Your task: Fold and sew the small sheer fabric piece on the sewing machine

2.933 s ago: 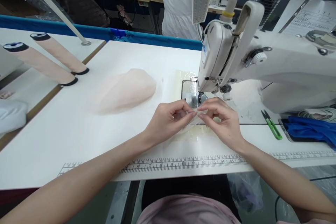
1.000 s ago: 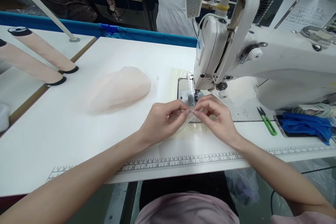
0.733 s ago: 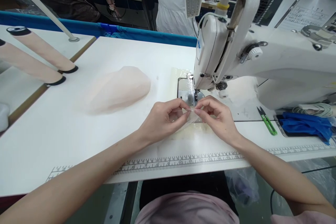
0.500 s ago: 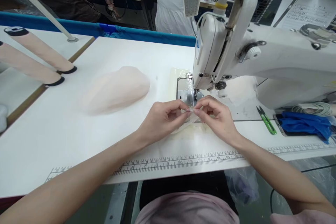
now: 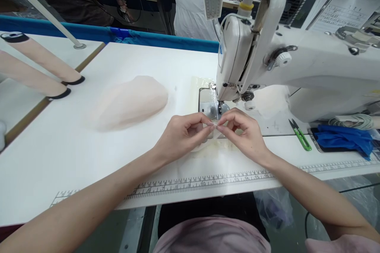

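Note:
Just in front of the sewing machine [image 5: 246, 55] needle, my left hand [image 5: 188, 134] and my right hand [image 5: 242, 132] meet fingertip to fingertip. Each pinches thumb against forefinger on a small piece of thin sheer fabric [image 5: 204, 145], which hangs pale and nearly see-through below the fingers. Much of that fabric is hidden by the hands. Behind the fingertips shows the metal needle plate [image 5: 209, 106]. To the left, a larger sheer pale pink fabric piece [image 5: 136, 101] lies flat on the white table [image 5: 97, 162].
Green thread snips [image 5: 300, 135] and a blue cloth [image 5: 344, 137] on a dark flat object lie to the right. Two pink tubes with black ends [image 5: 44, 55] lie at far left, near a slanted pole [image 5: 44, 10]. A printed ruler [image 5: 190, 184] runs along the front edge. Two people are beyond the table.
The camera view shifts slightly. Both hands stay pinched together at the same place before the needle, with only a slight change in how the fabric hangs.

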Demonstrator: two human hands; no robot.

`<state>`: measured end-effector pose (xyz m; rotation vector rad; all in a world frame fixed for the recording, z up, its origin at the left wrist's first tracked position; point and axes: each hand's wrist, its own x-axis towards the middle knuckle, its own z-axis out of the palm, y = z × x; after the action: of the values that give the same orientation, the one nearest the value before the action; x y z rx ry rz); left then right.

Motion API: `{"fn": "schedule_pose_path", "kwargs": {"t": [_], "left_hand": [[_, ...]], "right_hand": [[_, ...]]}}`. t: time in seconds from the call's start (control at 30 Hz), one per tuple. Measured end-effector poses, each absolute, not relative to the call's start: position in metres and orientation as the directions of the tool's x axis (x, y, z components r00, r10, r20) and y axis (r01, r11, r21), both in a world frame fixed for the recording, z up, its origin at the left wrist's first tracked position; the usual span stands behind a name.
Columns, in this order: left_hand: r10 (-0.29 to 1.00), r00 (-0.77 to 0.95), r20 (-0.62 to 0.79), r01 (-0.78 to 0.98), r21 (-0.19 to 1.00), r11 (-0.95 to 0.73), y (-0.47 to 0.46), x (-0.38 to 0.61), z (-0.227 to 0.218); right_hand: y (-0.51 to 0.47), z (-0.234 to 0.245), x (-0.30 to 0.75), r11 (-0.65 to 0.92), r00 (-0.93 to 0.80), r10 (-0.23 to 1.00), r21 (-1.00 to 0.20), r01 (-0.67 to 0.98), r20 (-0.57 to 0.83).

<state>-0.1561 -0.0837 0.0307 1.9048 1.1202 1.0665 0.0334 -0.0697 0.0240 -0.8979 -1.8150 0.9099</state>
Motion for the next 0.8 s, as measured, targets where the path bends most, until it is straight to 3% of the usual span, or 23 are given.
{"fn": "schedule_pose_path", "kwargs": {"t": [0.37, 0.8], "left_hand": [[0.894, 0.288, 0.343, 0.428, 0.789, -0.441, -0.0854, -0.1558, 0.0305], [0.898, 0.275, 0.342, 0.453, 0.778, -0.435, -0.0855, -0.1553, 0.0312]], "right_hand": [[-0.0708, 0.0234, 0.0330, 0.567, -0.347, 0.801, -0.803, 0.180, 0.488], [-0.0721, 0.0241, 0.0338, 0.496, -0.384, 0.835, -0.841, 0.218, 0.393]]}}
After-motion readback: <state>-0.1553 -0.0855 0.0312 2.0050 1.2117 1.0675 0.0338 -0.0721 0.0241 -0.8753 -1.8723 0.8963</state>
